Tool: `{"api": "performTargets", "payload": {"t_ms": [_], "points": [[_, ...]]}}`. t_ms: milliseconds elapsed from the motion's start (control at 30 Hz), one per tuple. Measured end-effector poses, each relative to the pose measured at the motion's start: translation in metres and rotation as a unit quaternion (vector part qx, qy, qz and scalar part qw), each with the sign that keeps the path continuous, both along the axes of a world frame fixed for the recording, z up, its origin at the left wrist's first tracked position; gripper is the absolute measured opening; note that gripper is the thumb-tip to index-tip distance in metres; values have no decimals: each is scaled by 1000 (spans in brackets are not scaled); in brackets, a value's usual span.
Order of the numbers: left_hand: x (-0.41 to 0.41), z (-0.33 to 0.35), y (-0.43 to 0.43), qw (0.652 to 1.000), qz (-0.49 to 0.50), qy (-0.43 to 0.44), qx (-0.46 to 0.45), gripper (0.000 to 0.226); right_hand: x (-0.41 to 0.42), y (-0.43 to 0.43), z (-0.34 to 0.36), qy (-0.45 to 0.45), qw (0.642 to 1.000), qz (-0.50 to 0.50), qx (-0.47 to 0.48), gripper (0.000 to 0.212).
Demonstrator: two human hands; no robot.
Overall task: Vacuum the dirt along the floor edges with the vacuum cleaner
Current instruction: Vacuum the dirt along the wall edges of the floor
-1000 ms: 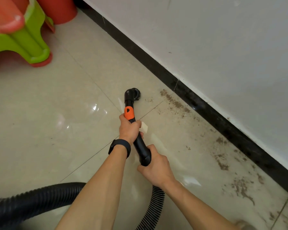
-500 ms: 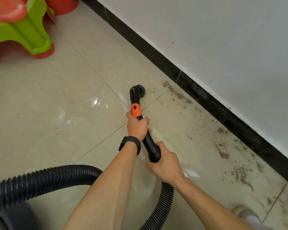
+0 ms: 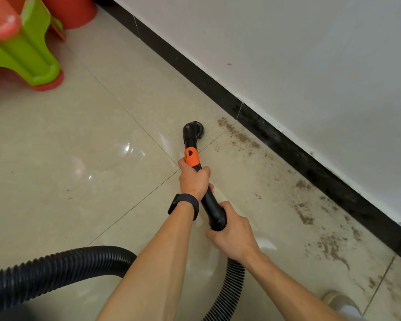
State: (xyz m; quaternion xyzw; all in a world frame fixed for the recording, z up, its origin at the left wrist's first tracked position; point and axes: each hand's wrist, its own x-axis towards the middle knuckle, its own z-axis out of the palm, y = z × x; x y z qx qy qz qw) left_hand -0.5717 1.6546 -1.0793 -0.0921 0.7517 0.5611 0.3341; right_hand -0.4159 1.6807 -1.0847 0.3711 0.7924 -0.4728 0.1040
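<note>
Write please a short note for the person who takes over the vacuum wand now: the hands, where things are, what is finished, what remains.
Left hand grips the vacuum wand just below its orange collar. Right hand grips the wand's rear end, where the ribbed hose joins.
The nozzle is down at the tile floor, beside the dirt that lies along the black baseboard, not yet on it.
Done: the floor edge beyond the nozzle looks clean.
Left: all the dirt along the baseboard, from beside the nozzle back toward the person.
</note>
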Motion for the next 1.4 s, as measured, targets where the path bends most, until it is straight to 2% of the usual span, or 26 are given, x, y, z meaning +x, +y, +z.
{"api": "performTargets", "payload": {"t_ms": [1400], "points": [[-14,-10,82,998,-38,-6,46,46,-11,75,-13,-2,999,-32,25,40]]}}
